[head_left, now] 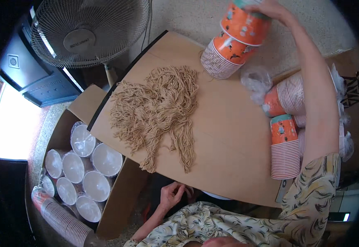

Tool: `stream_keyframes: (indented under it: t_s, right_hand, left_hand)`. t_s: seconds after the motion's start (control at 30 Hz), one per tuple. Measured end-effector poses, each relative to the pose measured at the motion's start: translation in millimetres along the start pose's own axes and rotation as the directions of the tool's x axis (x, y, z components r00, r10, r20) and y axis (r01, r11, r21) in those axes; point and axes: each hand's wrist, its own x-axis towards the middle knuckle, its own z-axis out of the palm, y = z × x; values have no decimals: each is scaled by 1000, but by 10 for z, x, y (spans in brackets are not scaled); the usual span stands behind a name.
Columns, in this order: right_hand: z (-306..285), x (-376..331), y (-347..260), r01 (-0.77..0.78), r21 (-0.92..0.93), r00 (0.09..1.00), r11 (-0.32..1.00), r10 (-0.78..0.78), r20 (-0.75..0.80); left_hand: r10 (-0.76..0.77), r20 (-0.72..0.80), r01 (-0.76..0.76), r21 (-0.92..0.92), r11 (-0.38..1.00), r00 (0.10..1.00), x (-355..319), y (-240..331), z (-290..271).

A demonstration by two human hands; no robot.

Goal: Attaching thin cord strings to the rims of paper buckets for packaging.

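In the head view, the right hand [266,9] is clamped on an upper cup [243,26], orange with a teal base, which sits mouth down over a stack of orange cups [224,57] at the table's far edge. The left hand [172,196] is at the near edge of the table [233,136], fingers curled together; whether it grips anything I cannot tell. A heap of tan strands [159,111] covers the left part, its lower ends reaching the near edge. A broad stretch of tabletop runs between the strands and an upright orange-and-teal stack [285,146] by the right edge, beside more cups [291,94] in clear plastic. Beyond the dark-trimmed left edge stand a fan [117,37] and, lower, a carton [124,197] of wrapped cups [97,186], white mouths up.

Small lettering shows on the fan's hub and on a blue door [50,88], which also bears a square label [13,61]. Bold black marks are printed on brown cardboard [358,119] at the far right. The cups carry printed figures.
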Motion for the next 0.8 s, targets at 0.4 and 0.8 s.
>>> stream_keyframes:
  t_s: [0.4, 0.8]
  right_hand:
    - [1258, -394, 785, -171, -126, 968, 977, 143, -208]
    - [1746, -1687, -476, 245, -338, 758, 908, -397, -518]
  left_hand:
    - [15, 63, -15, 5, 1000, 998, 83, 119, 17]
    - [185, 154, -217, 227, 949, 971, -47, -83, -67]
